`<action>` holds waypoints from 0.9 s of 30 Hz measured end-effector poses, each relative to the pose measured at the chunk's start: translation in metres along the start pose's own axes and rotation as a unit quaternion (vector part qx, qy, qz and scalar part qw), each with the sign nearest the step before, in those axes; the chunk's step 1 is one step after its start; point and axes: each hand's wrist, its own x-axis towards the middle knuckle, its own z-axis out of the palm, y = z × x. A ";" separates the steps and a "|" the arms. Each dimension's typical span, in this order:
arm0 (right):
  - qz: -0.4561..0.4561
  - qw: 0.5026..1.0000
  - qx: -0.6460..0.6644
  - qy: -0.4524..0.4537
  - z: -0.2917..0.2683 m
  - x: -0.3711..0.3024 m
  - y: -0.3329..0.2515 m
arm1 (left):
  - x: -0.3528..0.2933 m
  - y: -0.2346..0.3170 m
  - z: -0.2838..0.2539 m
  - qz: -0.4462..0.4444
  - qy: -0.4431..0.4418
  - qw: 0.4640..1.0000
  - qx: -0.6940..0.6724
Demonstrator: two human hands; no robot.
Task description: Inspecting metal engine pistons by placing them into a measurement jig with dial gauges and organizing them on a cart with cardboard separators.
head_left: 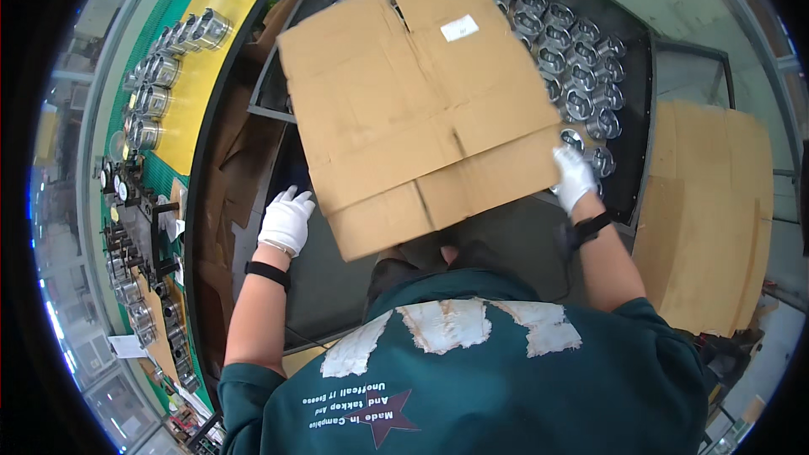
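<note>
The cardboard sheet [421,109], a tray [638,118] of metal pistons [578,104] beneath it, looks mid-positioning, left hand [287,221] spread just beside its left edge, right hand [575,177] at its right (whether gripping, I can't tell), so steering calls for both.

Green-topped bench [160,168] (partly yellow), glazed partition [71,240]
</note>
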 end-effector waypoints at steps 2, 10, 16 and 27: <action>0.322 0.910 0.237 0.103 0.038 -0.028 -0.040 | 0.012 0.009 -0.005 -0.027 -0.037 0.999 -0.020; 0.290 0.881 0.374 0.011 0.044 -0.057 -0.080 | 0.098 0.107 -0.009 -0.050 0.035 0.998 -0.034; 0.342 0.848 0.403 -0.039 0.052 -0.100 -0.067 | 0.116 0.064 0.040 -0.145 -0.098 0.984 -0.033; 0.291 0.826 0.461 -0.146 0.036 -0.052 -0.093 | 0.101 0.033 0.052 -0.142 -0.172 0.973 -0.066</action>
